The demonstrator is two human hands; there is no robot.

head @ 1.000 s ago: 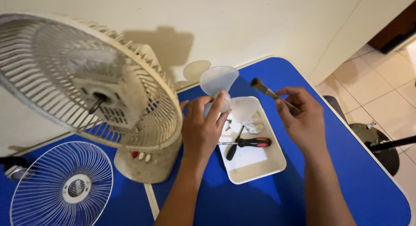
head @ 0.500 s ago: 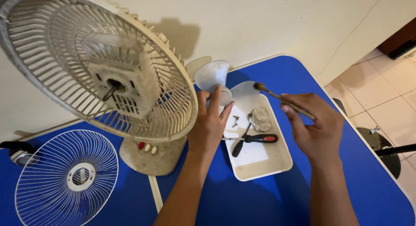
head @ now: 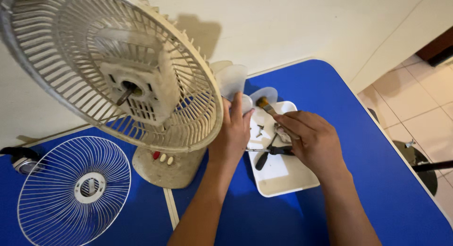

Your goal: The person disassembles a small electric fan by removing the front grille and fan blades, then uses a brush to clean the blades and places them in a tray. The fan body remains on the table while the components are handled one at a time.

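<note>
So the left hand [head: 234,132] is wrapped around the translucent white fan blade [head: 234,80], fingers closed on its hub end, with one blade lobe sticking up past the fingertips toward 12 o'clock and another lobe poking out at about 2 o'clock, over the top edge of the tray. The blade sits right up against the rim of the fan's rear grille [head: 118,71], which is at 9 o'clock from the hand.

The right hand [head: 314,142] has its fingers pinched narrow around the handle of a small brush [head: 264,104]. The bristle end sticks out of the fingertips toward 10 o'clock, just beside the blade hub, looks very close to touching but I can't tell for sure.

Under both hands is a white rectangular tray [head: 288,180] on the blue table [head: 387,170]. In the tray: a screwdriver [head: 269,152] with a red and black handle, at 9 o'clock from the right hand, plus a few small screws [head: 259,130].

The detached front grille [head: 73,189] lies flat at 8 o'clock from the fan base [head: 165,165].
</note>
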